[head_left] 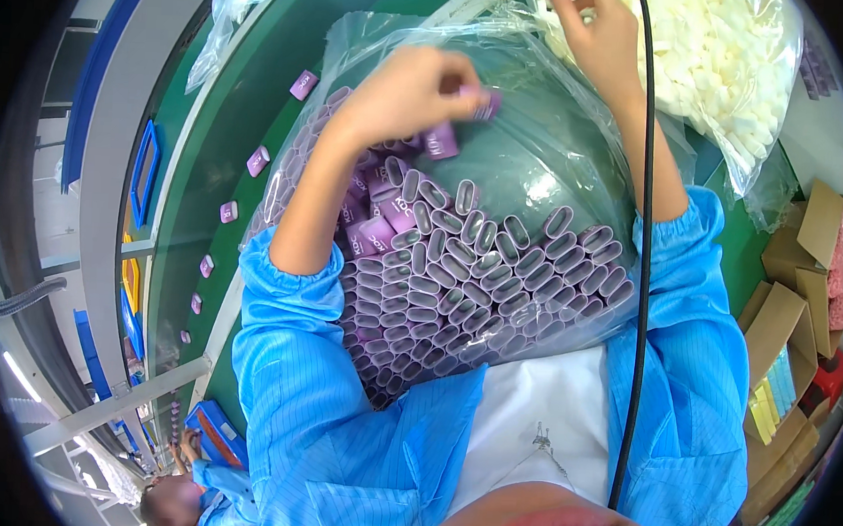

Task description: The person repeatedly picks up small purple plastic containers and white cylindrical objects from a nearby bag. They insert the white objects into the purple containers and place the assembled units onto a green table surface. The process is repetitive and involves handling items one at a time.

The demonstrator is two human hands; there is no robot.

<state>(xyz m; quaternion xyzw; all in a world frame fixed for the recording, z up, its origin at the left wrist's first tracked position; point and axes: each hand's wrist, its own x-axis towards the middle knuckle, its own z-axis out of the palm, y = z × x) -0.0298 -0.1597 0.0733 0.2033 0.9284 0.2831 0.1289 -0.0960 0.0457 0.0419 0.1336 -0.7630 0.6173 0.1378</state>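
My left hand (406,88), blurred by motion, is closed over the plastic bag, its thumb and fingers pinching a small purple cap (488,104). Just below it, a loose purple cap (440,141) lies on the bag. Many oval, hollow purple caps (459,255) fill the clear bag (550,339) against my body, most with their open ends up. My right hand (600,45) reaches to the top edge, beside a clear bag of off-white plastic pieces (708,64). Its fingers are curled and partly cut off, so what they hold is hidden.
Purple caps (258,161) stand in a spaced row on a green conveyor belt (245,105) at the left. A black cable (643,273) hangs down in front. Open cardboard boxes (785,345) stand at the right. Another person (195,498) works at lower left.
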